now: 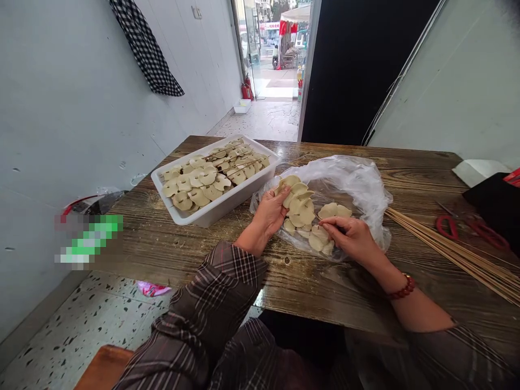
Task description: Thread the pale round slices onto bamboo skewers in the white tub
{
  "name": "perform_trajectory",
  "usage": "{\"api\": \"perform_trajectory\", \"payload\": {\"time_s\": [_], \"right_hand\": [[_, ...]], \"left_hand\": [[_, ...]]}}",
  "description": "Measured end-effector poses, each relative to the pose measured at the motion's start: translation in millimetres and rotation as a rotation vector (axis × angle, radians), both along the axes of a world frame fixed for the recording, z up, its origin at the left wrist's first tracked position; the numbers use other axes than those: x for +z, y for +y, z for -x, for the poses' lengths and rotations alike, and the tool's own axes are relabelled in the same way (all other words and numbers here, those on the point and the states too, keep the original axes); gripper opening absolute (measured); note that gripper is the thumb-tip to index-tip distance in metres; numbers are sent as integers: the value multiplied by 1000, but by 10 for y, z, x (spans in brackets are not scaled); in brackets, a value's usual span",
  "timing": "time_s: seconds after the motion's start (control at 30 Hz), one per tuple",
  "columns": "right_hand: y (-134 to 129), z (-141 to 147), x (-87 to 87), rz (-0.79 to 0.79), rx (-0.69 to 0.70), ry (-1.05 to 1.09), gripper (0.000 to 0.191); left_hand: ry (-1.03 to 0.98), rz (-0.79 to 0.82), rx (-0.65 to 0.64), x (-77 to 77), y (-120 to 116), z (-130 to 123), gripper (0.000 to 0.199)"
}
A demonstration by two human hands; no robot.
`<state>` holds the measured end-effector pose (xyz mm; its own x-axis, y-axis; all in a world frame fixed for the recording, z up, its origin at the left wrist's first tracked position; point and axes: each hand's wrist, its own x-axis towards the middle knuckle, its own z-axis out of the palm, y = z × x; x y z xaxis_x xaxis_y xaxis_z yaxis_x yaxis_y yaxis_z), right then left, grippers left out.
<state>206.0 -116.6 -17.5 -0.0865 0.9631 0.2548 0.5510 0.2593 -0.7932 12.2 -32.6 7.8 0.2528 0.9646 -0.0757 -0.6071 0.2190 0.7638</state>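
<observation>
My left hand [270, 212] is closed on a bunch of thin, pale, round slices [299, 203], which overlap along a skewer. The fingertips of my right hand [354, 237] pinch the thin skewer at the near end of that bunch. Beneath both hands lies a spread-out clear plastic bag [365, 181], with loose slices [319, 239] on it. Another few slices [333, 210] lie just beyond my right fingers. What kind of food the slices are, I cannot tell.
A white plastic tub [215, 212] of skewered slices stands at the left of the wooden table [244, 260]. Long bamboo skewers [455, 254] lie at the right, with red-handled scissors [447, 226] beyond them. A wooden stool [103, 368] is at the lower left.
</observation>
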Motion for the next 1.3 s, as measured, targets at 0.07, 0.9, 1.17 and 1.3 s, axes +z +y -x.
{"api": "perform_trajectory", "payload": {"time_s": [0.07, 0.9, 1.17, 1.3], "right_hand": [[5, 5, 4, -19, -10, -10, 25], [27, 71, 37, -117, -79, 30, 17], [20, 114, 46, -14, -24, 79, 16], [18, 128, 50, 16, -23, 93, 17]], "left_hand": [[5, 6, 6, -9, -1, -6, 21], [-40, 18, -192, -29, -98, -61, 29], [43, -6, -121, -45, -160, -149, 39], [56, 4, -113, -55, -190, -169, 46]]}}
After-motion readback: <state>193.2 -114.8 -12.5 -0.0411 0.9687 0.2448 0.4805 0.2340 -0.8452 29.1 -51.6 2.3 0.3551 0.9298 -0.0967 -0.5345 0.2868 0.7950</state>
